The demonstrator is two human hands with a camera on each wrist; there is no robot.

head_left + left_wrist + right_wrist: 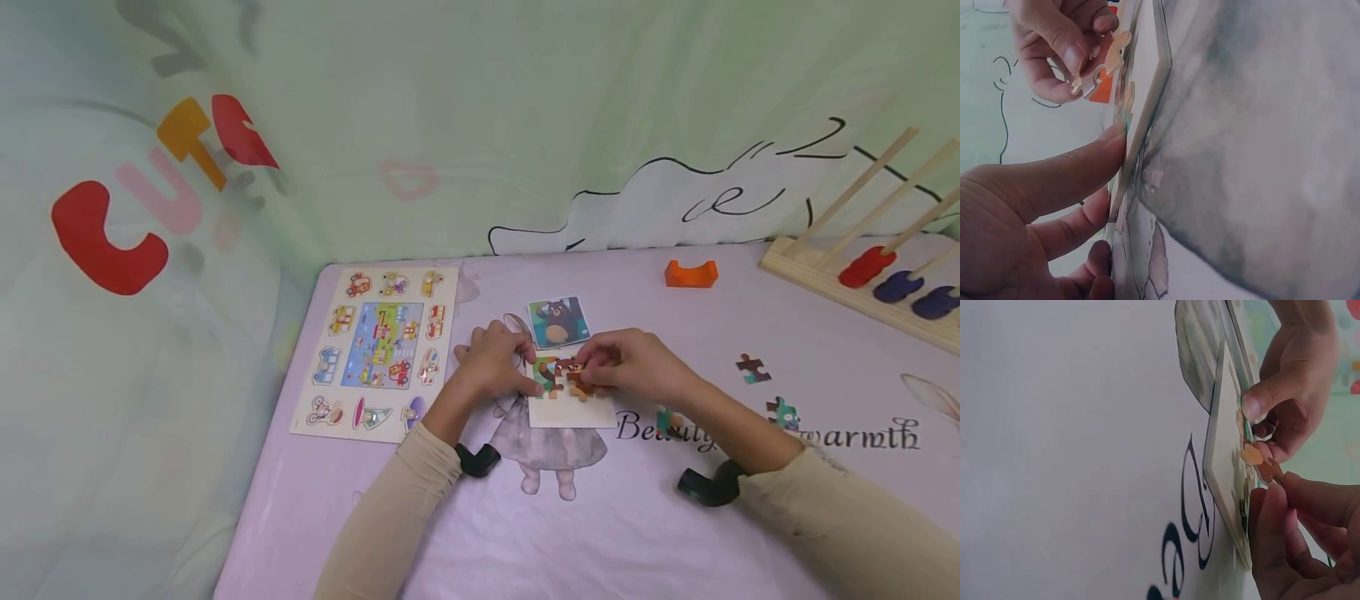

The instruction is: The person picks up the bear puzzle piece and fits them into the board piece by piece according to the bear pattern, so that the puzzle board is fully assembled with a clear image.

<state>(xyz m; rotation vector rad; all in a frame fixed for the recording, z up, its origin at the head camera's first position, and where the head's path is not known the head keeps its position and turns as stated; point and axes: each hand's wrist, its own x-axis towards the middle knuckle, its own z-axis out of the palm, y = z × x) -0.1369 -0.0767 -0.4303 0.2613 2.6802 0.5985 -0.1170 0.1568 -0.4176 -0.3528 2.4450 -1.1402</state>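
A small pale puzzle board (572, 414) lies in front of me, its upper part covered by joined jigsaw pieces (545, 374) of a brown bear on green. My left hand (491, 360) holds the board at its left side, the thumb (1107, 147) pressing on the pieces and the fingers at the edge. Between thumb and fingers my right hand (637, 365) pinches a brown and orange puzzle piece (1266, 467), tilted over the board's right half. Just above the board is a picture card (559, 322) of a bear.
Loose puzzle pieces (752, 367) are scattered to the right, one partly under my right forearm. A peg puzzle (315, 400) with vehicles lies at the left. An orange block (691, 274) and a wooden rack (862, 287) with beads stand at the back right.
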